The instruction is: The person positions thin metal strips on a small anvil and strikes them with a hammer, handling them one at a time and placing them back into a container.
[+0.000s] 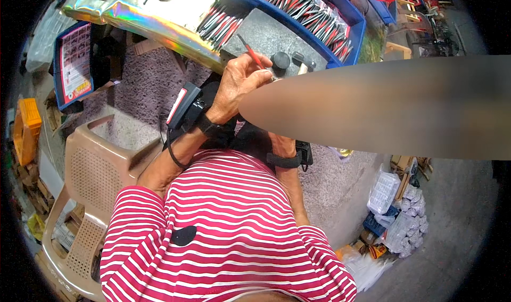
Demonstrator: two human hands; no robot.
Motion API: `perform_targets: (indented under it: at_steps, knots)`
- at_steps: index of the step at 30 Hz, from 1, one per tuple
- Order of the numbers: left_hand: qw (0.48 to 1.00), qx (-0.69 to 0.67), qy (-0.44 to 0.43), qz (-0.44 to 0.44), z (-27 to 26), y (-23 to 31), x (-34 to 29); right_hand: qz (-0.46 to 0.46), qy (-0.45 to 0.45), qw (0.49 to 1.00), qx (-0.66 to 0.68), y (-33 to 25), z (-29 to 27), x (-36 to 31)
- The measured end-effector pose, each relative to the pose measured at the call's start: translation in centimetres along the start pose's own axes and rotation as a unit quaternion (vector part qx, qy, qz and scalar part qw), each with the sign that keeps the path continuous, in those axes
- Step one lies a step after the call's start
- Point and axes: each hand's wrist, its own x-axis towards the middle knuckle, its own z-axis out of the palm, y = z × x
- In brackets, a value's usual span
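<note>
My left hand [236, 86] is closed at the front edge of the work table, thumb and fingers pinching a slim red pen-like tool [250, 51] with a dark, thin end pointing up and away. Just beyond the fingers, a round black knob-like piece [280, 61] and a small dark part [298, 58] sit on a grey slab [266, 28]. My right forearm [283, 146] reaches up toward the same spot, but a large blurred patch covers my right hand, so its fingers are hidden.
Left of the slab lies a pile of slim red, black and silver pieces [219, 26]. A blue tray [357, 33] behind holds many more. A beige plastic chair [93, 166] stands at my left. Wrapped packages [410, 217] lie on the floor at right.
</note>
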Motion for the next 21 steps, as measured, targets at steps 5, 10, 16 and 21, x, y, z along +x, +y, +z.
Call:
perform_targets:
  at_steps: [5,10,16,21]
  knots:
    - [0.998,0.027,-0.011,0.051,-0.1,-0.7,0.2,-0.027,-0.024,0.999,0.005,1.7,-1.6,1.1]
    - [0.994,0.023,-0.025,0.099,-0.3,-2.6,0.8,-0.032,-0.026,0.999,-0.005,1.8,-1.7,1.2]
    - [0.993,0.069,-0.031,0.093,-0.8,-3.0,1.0,-0.029,-0.034,0.999,-0.008,2.1,-1.8,1.4]
    - [0.992,0.076,-0.023,0.101,-1.2,-3.5,1.2,-0.034,-0.033,0.998,-0.039,2.9,-2.1,1.8]
